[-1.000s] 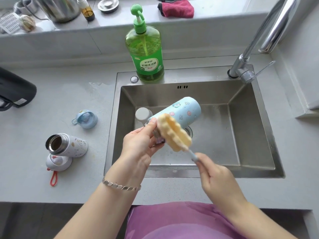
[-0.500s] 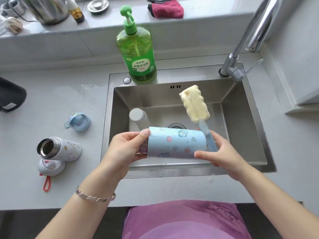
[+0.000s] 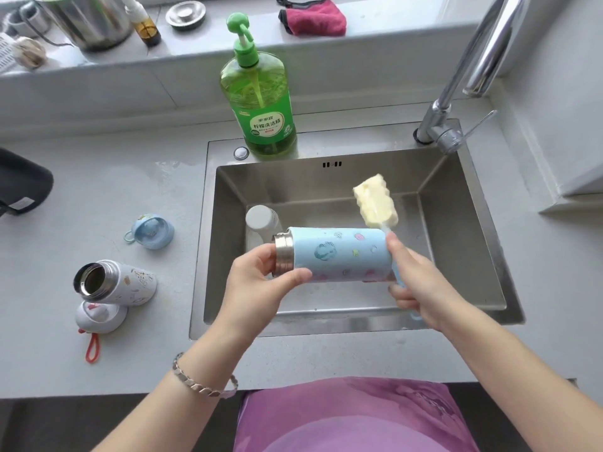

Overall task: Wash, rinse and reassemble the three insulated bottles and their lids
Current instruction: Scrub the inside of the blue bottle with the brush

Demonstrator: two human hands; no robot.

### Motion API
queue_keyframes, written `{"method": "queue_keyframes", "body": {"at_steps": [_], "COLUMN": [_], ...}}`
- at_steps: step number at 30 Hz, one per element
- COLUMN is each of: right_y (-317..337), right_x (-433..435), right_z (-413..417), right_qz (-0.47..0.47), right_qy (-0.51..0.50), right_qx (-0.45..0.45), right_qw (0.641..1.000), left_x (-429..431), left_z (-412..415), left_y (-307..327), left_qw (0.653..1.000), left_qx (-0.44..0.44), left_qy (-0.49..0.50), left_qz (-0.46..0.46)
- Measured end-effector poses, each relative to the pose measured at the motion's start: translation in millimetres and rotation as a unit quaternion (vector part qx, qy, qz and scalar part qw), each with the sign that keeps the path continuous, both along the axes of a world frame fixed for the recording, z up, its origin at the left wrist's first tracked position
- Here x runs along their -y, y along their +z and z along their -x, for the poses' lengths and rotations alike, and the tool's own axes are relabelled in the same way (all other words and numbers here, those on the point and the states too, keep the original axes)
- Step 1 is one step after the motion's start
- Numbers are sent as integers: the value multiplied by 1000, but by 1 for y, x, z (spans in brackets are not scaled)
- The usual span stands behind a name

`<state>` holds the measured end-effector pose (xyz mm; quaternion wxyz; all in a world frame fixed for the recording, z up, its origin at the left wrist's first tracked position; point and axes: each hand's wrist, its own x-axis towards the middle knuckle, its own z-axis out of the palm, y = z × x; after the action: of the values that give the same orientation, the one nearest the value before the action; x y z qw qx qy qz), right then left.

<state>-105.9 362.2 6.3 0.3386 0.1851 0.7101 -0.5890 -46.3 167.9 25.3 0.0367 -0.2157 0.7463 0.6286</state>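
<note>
**Steel, foam and matt paint at the sink**
The sink (image 3: 456, 256) is dull brushed metal. Over it, the blue bottle (image 3: 339, 256) shows a smooth matt coat and a bare, shiny metal neck, and the sponge brush (image 3: 375, 202) looks porous and rough. Behind the sink are a glossy clear-plastic soap bottle (image 3: 261, 102), a mirror-polished tap (image 3: 489, 50) and a fluffy cloth (image 3: 313, 17).

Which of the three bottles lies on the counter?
The white bottle, on its side left of the sink; the blue bottle is held over the basin, and the third bottle sits inside it.
</note>
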Motion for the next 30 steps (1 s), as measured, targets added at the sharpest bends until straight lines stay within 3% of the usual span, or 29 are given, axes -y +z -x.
{"method": "queue_keyframes", "body": {"at_steps": [3,6,9,12,17,21,25,28,30], "right_y": [-8,-5,0,-11,2,-12,3,-4,-5], "right_x": [-5,1,10,-6,5,-16,-2,-13,-13], "right_z": [-6,-36,-56,-33,-59,-28,-53,-30,-24], "right_qz": [-164,-195,-142,-148,-108,-182,-141,-185,-206], "right_qy": [50,181,253,150,246,131,251,179,185], "right_qx": [-185,-277,-257,-199,-236,-196,-251,-218,-204], "right_qw": [968,923,922,957,934,955,924,941,939], "left_x": [-2,0,-1,0,1,2,4,3,2], "left_z": [1,3,1,-3,-2,-4,-3,-5,-5], "left_y": [-5,-9,-9,-11,-9,-9,-8,-8,-11], "left_qw": [996,994,993,992,992,992,992,994,996], "left_qx": [16,12,6,5,5,5,10,4,2], "left_qy": [76,103,107,114,105,107,98,86,78], "left_qz": [-49,-39,-54,-60,-73,-65,-77,-67,-41]}}
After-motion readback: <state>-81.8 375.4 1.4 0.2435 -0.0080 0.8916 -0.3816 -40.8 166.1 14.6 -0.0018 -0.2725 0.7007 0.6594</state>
